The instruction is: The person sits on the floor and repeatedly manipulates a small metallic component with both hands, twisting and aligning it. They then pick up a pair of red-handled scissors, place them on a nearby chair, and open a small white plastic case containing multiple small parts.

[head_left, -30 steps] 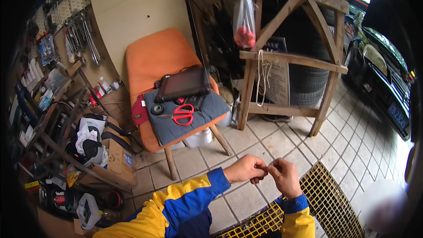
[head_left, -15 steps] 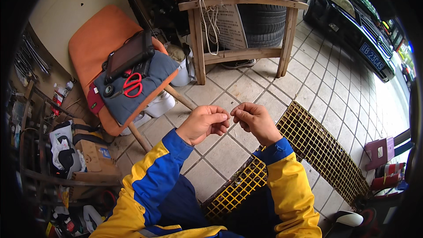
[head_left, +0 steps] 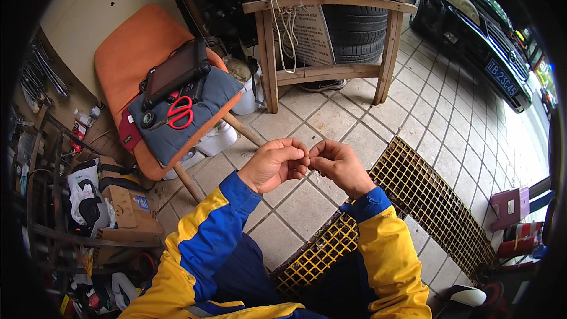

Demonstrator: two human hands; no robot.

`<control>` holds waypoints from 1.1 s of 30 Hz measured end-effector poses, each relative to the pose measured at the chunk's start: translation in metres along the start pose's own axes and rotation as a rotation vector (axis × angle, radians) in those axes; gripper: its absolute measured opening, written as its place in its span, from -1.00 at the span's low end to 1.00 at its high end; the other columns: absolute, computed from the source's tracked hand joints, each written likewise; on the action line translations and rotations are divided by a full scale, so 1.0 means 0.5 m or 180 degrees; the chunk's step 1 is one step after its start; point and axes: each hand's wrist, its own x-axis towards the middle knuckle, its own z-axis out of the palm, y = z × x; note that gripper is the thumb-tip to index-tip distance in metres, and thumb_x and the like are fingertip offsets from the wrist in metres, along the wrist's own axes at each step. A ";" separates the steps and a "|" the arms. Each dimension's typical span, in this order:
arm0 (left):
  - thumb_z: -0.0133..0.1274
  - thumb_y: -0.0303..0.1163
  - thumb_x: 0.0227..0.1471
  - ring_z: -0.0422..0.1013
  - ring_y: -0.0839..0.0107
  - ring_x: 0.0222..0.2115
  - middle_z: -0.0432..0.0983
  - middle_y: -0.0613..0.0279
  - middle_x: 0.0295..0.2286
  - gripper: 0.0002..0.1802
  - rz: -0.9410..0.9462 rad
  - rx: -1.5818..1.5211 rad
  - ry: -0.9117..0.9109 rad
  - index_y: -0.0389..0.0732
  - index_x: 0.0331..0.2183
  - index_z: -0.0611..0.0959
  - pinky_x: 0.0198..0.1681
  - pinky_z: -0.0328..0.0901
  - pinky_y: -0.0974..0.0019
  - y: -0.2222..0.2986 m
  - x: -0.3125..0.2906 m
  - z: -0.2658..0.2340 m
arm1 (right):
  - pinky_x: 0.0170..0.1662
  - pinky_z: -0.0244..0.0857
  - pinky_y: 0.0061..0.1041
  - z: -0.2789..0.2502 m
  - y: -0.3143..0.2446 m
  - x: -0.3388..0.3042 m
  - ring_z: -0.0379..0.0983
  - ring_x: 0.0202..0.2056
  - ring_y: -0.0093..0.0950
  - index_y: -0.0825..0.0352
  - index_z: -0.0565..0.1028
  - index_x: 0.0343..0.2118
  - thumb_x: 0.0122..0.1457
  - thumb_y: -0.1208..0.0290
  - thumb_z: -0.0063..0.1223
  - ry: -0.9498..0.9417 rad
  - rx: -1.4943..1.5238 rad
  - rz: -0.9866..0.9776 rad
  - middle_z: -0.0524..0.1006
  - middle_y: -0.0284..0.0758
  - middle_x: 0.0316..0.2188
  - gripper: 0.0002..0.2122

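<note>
My left hand (head_left: 276,164) and my right hand (head_left: 338,165) meet in the middle of the view, above the tiled floor. Thumb and forefinger are pinched on each, and the fingertips touch or nearly touch. Anything between them is too small to make out. To the left, an orange chair (head_left: 133,41) carries a folded grey-blue cloth (head_left: 218,91). On that cloth lie red-handled scissors (head_left: 180,112), a small dark roll of tape (head_left: 147,120) and a black rugged tablet (head_left: 175,75).
Yellow floor grating (head_left: 434,207) runs below and right of my hands. A wooden frame (head_left: 331,74) stands ahead, with stacked tires (head_left: 357,26) behind it. A dark car (head_left: 478,35) is parked at far right, near a purple stool (head_left: 510,208). Cluttered shelving with a cardboard box (head_left: 130,215) lines the left.
My right hand has moved slightly left, so its fingertips now meet those of my left hand. The small gap between them has closed.
</note>
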 end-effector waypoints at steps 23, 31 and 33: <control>0.24 -0.54 0.14 0.59 0.51 -0.39 0.65 0.22 -0.41 -0.92 0.0725 0.1701 0.0405 -0.32 -0.30 0.66 -0.27 0.50 0.42 0.015 -0.012 0.034 | -0.29 0.31 -0.63 -0.006 -0.007 -0.007 0.41 -0.38 -0.67 0.37 0.58 -0.25 0.26 0.52 0.14 -0.0119 0.0190 0.0126 0.55 -0.46 -0.42 -0.93; 0.23 -0.57 0.12 0.57 0.51 -0.41 0.64 0.21 -0.42 -0.94 0.0657 0.1848 0.0415 -0.33 -0.34 0.65 -0.30 0.48 0.43 0.025 -0.023 0.048 | 0.02 0.41 -0.35 -0.007 -0.013 -0.004 0.48 -0.13 -0.37 0.40 0.52 -0.13 0.03 0.59 0.05 0.1380 -0.1162 -0.0619 0.56 -0.24 -0.18 -0.71; 0.24 -0.58 0.12 0.56 0.51 -0.42 0.64 0.21 -0.43 -0.94 0.0581 0.1847 0.0334 -0.32 -0.34 0.65 -0.30 0.48 0.42 0.026 -0.022 0.045 | 0.22 0.35 -0.29 -0.007 -0.025 -0.012 0.44 0.14 -0.29 0.40 0.51 0.01 0.01 0.57 0.07 0.0708 -0.0569 -0.0861 0.55 -0.16 0.01 -0.58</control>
